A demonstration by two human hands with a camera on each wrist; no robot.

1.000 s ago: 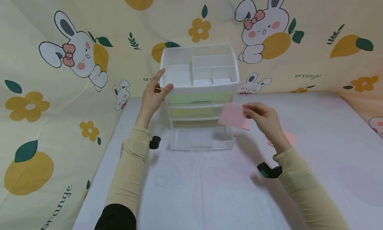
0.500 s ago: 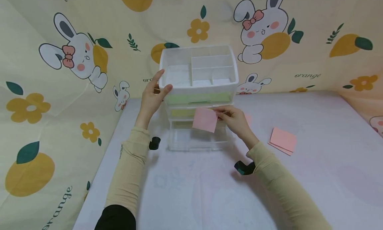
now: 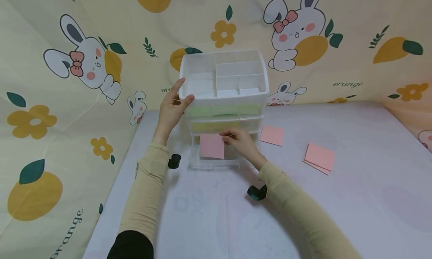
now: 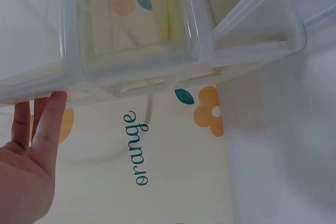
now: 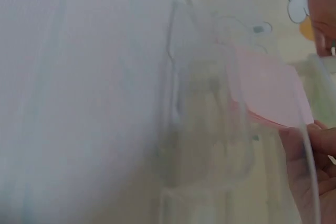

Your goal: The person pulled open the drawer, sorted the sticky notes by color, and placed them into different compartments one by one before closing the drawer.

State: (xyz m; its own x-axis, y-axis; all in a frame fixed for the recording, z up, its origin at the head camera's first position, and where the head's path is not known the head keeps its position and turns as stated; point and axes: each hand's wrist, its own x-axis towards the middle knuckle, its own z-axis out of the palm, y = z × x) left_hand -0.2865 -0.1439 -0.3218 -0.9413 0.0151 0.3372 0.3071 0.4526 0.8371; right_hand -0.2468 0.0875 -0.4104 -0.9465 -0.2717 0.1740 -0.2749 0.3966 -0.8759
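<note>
A white desktop drawer organizer (image 3: 224,97) stands at the back middle of the table, its clear bottom drawer (image 3: 202,165) pulled out. My left hand (image 3: 170,114) grips the organizer's left front corner, thumb on the front rim and fingers along the side. In the left wrist view, those fingers (image 4: 51,124) touch the frame's edge. Between thumb and fingers of my right hand (image 3: 244,144) is a small stack of pink sticky notes (image 3: 212,146), pinched at its right edge over the pulled-out drawer. Several layers show along the stack's edge (image 5: 262,120) in the right wrist view.
Right of the organizer lies one pink sticky-note pad (image 3: 272,135); farther right are more stacked pink notes (image 3: 318,157). Green (image 3: 222,110) and yellow (image 3: 216,126) contents show through the upper drawers. A cloth backdrop with rabbits (image 3: 297,41) rises close behind.
My right hand has carried the pink sticky notes leftward and down, from the organizer's right side to over the bottom drawer. The left hand keeps its grip on the corner.
</note>
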